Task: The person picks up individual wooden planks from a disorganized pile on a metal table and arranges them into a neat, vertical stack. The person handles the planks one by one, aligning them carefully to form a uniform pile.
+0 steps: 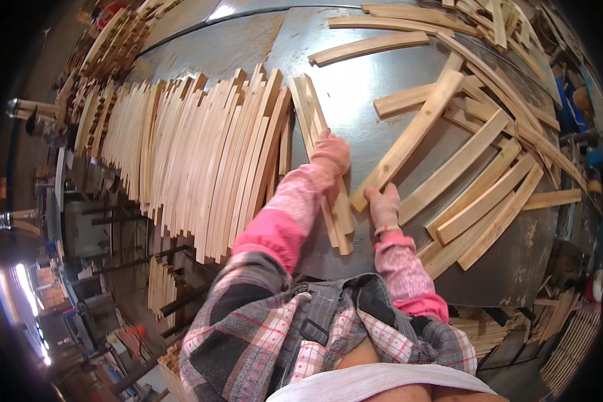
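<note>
My left hand (pixel 330 153), in a pale pinkish glove, is closed over a small bundle of wooden strips (pixel 303 107) lying lengthwise on the metal table (pixel 355 87). The ends of that bundle stick out beyond and below the hand. My right hand (pixel 384 206), gloved alike, grips the near end of a wooden strip (pixel 419 134) that slants away to the upper right. Its thumb side shows; the fingertips are hidden by the wood. Just right of this hand, several loose strips (pixel 486 201) lie fanned out, some overlapping.
A long row of wooden strips (pixel 181 141) is packed side by side to the left, its near ends over the table edge. More strips (pixel 382 43) lie scattered along the far side. Further stacks (pixel 114 40) stand at the upper left. Under the right side are more strips (pixel 489 331).
</note>
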The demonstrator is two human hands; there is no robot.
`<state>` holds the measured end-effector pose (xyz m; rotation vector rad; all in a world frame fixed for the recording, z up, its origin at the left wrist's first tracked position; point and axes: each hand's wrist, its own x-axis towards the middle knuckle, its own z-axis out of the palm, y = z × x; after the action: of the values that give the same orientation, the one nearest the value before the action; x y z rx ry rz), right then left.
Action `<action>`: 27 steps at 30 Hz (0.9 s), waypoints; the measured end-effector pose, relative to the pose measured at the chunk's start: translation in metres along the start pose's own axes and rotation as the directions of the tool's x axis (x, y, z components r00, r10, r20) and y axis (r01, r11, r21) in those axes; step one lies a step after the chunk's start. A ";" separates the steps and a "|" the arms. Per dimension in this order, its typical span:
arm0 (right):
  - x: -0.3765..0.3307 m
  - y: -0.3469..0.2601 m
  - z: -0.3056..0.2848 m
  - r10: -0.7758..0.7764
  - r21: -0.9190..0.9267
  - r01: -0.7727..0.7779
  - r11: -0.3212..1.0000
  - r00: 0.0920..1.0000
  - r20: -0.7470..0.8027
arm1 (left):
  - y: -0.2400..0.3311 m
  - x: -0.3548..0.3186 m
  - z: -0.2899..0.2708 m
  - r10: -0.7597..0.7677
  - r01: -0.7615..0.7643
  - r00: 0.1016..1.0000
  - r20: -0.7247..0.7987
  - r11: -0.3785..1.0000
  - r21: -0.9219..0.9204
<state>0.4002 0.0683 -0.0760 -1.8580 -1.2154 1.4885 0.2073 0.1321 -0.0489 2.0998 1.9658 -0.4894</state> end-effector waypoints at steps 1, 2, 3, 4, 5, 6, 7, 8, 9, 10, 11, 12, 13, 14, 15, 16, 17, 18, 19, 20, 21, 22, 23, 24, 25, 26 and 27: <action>-0.004 0.019 -0.002 -0.044 -0.069 0.043 0.997 0.999 -0.009 | -0.014 -0.009 0.012 0.022 -0.023 0.999 0.029 0.999 0.032; -0.026 0.012 -0.006 -0.032 -0.171 0.044 0.984 0.997 0.070 | -0.033 -0.027 0.024 0.033 -0.037 0.998 0.059 0.997 0.065; -0.045 0.006 -0.014 -0.008 -0.269 0.037 0.962 0.994 0.110 | -0.045 -0.042 0.024 0.038 -0.040 0.998 0.049 0.998 0.050; -0.058 0.015 -0.011 -0.031 -0.351 0.086 0.932 0.987 0.159 | -0.061 -0.056 0.025 0.092 -0.113 0.990 0.109 0.972 0.205; -0.069 0.022 -0.002 -0.049 -0.428 0.141 0.893 0.975 0.217 | -0.070 -0.070 0.029 0.113 -0.126 0.990 0.091 0.979 0.162; -0.089 0.001 0.004 0.001 -0.512 0.160 0.844 0.954 0.300 | -0.076 -0.083 0.035 0.134 -0.142 0.988 0.070 0.983 0.119; -0.100 0.001 0.022 0.065 -0.602 0.162 0.782 0.939 0.338 | -0.078 -0.093 0.041 0.155 -0.159 0.987 0.050 0.984 0.076; -0.102 0.014 0.040 0.050 -0.567 0.220 0.794 0.906 0.421 | -0.073 -0.098 0.034 0.004 0.008 0.999 0.039 0.955 -0.298; -0.111 0.011 0.059 0.089 -0.579 0.238 0.780 0.874 0.478 | -0.066 -0.103 0.030 -0.061 0.001 0.988 -0.144 0.923 -0.385; -0.118 0.006 0.077 0.131 -0.592 0.250 0.766 0.841 0.524 | -0.056 -0.105 0.026 -0.130 -0.035 0.940 -0.316 0.884 -0.467; -0.128 -0.009 0.083 0.112 -0.517 0.324 0.792 0.756 0.645 | -0.050 -0.106 0.022 -0.220 -0.081 0.857 -0.466 0.836 -0.542; -0.122 0.014 0.104 0.032 -0.450 0.488 0.748 0.650 0.759 | -0.045 -0.098 0.012 -0.158 -0.115 0.847 -0.508 0.878 -0.465; -0.137 -0.055 0.086 0.181 -0.400 0.568 0.719 0.403 0.897 | -0.051 -0.097 0.025 -0.147 -0.100 0.840 -0.523 0.904 -0.415; -0.124 -0.053 0.087 0.165 -0.314 0.644 0.698 0.281 0.945 | -0.056 -0.092 0.034 -0.113 -0.106 0.829 -0.548 0.930 -0.352; -0.112 -0.064 0.085 0.159 -0.218 0.706 0.674 0.149 0.976 | -0.062 -0.089 0.042 -0.082 -0.106 0.820 -0.567 0.951 -0.289; -0.091 -0.080 0.079 0.179 -0.253 0.784 0.567 0.182 0.967 | -0.069 -0.092 0.051 -0.114 -0.090 0.860 -0.498 0.926 -0.368; -0.063 -0.119 0.071 0.197 -0.285 0.847 0.449 0.217 0.956 | -0.070 -0.093 0.055 -0.192 -0.042 0.831 -0.523 0.914 -0.403; -0.018 -0.115 0.068 -0.054 -0.256 0.866 0.430 0.307 0.950 | -0.066 -0.092 0.056 -0.255 -0.011 0.797 -0.548 0.900 -0.435; 0.011 -0.163 0.060 -0.014 -0.434 0.808 0.398 0.479 0.878 | -0.065 -0.095 0.062 -0.344 0.049 0.754 -0.560 0.879 -0.474; 0.068 -0.165 0.057 -0.166 -0.520 0.750 0.409 0.621 0.766 | -0.062 -0.090 0.060 -0.345 0.038 0.759 -0.553 0.870 -0.491; 0.130 -0.174 0.063 -0.361 -0.547 0.746 0.380 0.664 0.655 | -0.061 -0.090 0.058 -0.360 0.049 0.763 -0.537 0.861 -0.507; 0.191 -0.185 0.064 -0.539 -0.589 0.722 0.364 0.679 0.499 | -0.059 -0.088 0.054 -0.373 0.057 0.764 -0.526 0.852 -0.520; 0.242 -0.215 0.059 -0.606 -0.666 0.669 0.329 0.691 0.394 | -0.060 -0.086 0.050 -0.372 0.068 0.788 -0.491 0.845 -0.531; 0.283 -0.239 0.049 -0.607 -0.752 0.603 0.268 0.712 0.354 | -0.065 -0.084 0.048 -0.381 0.053 0.862 -0.336 0.725 -0.686; 0.319 -0.264 0.048 -0.584 -0.799 0.565 0.204 0.726 0.364 | -0.065 -0.085 0.059 -0.398 0.019 0.759 -0.515 0.804 -0.594; 0.355 -0.283 0.042 -0.540 -0.846 0.517 0.129 0.753 0.377 | -0.066 -0.082 0.052 -0.376 0.021 0.726 -0.575 0.848 -0.529; 0.383 -0.293 0.041 -0.494 -0.871 0.489 0.055 0.771 0.401 | -0.070 -0.079 0.047 -0.338 -0.022 0.743 -0.577 0.850 -0.526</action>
<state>0.2689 0.5341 -0.0583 -1.5651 -2.8385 0.1585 0.1292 0.0472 -0.0568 1.8757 2.2861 0.8050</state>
